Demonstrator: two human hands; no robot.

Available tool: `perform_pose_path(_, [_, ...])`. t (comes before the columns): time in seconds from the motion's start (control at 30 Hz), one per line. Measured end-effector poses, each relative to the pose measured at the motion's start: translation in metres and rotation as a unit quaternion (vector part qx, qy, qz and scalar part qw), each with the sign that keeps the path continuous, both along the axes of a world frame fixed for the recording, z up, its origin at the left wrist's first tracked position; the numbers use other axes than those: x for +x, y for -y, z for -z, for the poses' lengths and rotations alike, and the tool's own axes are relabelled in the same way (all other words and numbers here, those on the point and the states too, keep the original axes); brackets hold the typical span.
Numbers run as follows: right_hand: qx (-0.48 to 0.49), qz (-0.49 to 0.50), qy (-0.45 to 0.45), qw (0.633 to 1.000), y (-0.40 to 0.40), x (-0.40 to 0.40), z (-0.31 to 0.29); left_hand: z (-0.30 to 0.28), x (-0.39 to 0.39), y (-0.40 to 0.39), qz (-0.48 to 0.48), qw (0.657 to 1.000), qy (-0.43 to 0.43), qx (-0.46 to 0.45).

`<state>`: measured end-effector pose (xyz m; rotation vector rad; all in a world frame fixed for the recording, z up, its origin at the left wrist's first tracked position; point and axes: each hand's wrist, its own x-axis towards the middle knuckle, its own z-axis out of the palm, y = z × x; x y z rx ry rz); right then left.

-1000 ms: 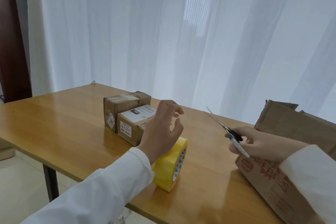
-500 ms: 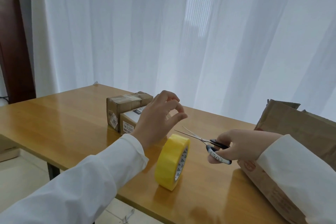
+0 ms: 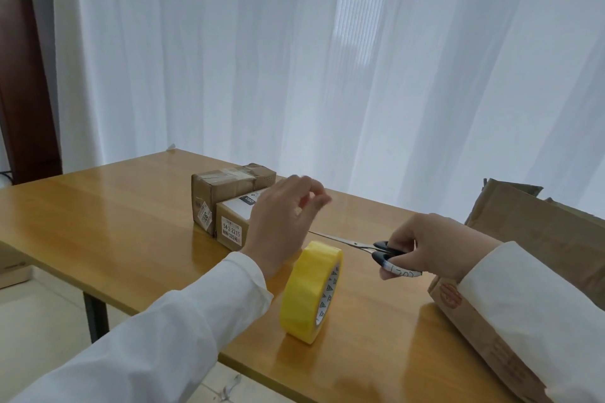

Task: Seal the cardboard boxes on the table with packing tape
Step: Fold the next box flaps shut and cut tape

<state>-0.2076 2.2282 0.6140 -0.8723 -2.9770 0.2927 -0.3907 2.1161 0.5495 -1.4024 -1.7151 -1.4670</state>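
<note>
Scissors are gripped in the right hand, blades aimed left. Left hand is raised above the upright tape roll on the tabletop, fingers pinched; anything held can't be told.

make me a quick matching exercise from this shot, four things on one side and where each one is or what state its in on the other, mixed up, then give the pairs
Things
1. tape roll
2. scissors
3. two small boxes
4. large box

Places or states
A. at the table's right edge, partly under the right sleeve
B. standing on edge on the table, between the two hands
C. side by side at the far side of the table, beyond the left hand
D. gripped in the right hand, blades pointing toward the left hand

Pairs: 1-B, 2-D, 3-C, 4-A
</note>
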Motion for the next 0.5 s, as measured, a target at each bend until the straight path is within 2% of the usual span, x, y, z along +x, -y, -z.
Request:
perform_pose_path(0.07, [0.01,0.001,0.004,1.0,0.0,0.001,0.003,-0.004,0.003,0.002,0.032,0.983,0.169,0.056])
perform_pose_path(0.13, [0.008,0.01,0.005,1.0,-0.002,0.002,0.006,-0.007,0.004,0.004,0.081,0.956,0.277,0.062])
perform_pose_path(0.33, [-0.007,0.007,-0.006,1.0,-0.004,0.005,0.008,0.028,0.01,0.015,0.237,0.909,0.313,-0.142])
perform_pose_path(0.5, [-0.006,0.001,-0.009,1.0,-0.007,0.005,0.008,0.031,0.002,0.011,0.273,0.878,0.357,-0.166])
